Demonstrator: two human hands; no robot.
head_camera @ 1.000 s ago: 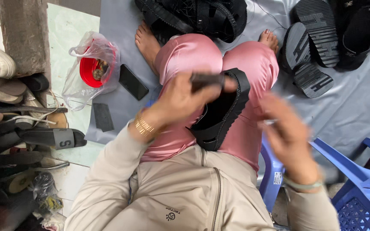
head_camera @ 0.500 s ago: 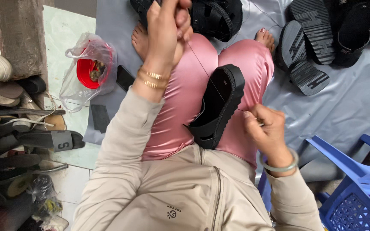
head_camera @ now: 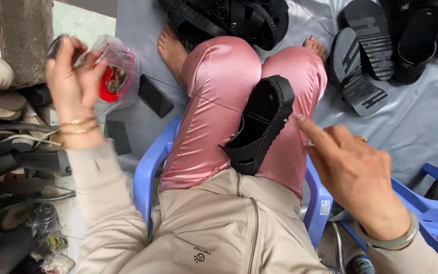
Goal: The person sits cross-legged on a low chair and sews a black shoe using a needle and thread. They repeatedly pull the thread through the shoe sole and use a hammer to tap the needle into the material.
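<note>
A single camera sits on the person's head and looks almost straight down over the chest onto the lap, so the pink-clad thighs run from the frame's centre towards 12 o'clock and the bare feet end near the top edge. It is close: the black sandal on the lap fills the middle, the left hand rises at 10 o'clock and the right hand at 4 o'clock. The grey floor sheet spreads from 12 to 3 o'clock; no second view shares this scene.
</note>
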